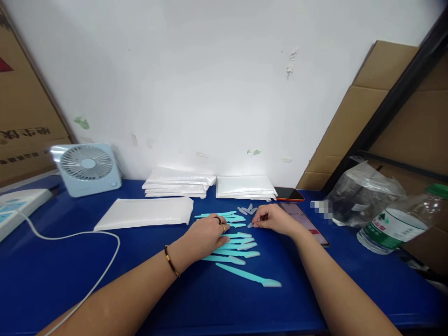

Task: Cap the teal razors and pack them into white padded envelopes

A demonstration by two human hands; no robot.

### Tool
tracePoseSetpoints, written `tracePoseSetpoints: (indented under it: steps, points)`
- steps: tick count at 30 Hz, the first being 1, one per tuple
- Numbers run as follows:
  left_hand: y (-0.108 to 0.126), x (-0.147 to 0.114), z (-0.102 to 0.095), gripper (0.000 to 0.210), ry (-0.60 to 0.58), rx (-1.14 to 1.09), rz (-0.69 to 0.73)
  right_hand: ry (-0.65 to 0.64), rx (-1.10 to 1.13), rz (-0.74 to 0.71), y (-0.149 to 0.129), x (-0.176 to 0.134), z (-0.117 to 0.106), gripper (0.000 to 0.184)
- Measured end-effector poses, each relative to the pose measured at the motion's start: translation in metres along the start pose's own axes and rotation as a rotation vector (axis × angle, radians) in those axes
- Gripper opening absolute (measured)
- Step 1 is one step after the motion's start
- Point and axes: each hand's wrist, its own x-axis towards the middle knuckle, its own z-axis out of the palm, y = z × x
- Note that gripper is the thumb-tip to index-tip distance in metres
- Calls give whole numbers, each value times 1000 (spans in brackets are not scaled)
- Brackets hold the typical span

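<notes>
Several turquoise eyebrow razors lie in a rough column on the blue table, blades pointing right. My left hand rests over their handles with fingers curled down on one eyebrow razor, whose blade end shows past the fingertips. The grip itself is partly hidden. My right hand pinches a small translucent blade cap close to that razor's tip. Just beyond it lie several loose translucent caps. Nearest to me, one eyebrow razor lies apart from the others.
White packets are stacked by the wall, beside a second stack. A single white packet lies left. Also around are a blue fan, a white cable, a phone, a bottle and a plastic bag.
</notes>
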Motion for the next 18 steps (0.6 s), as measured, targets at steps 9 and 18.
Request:
tracePoseSetpoints:
  steps: [9,18]
  points:
    - [2,-1,-4,36,-15,-112,30,41,6,-74,-18,7,19,10]
    - [11,-4,-15,35,-102,-304,15,-11,-2,-59,-22,1,15,11]
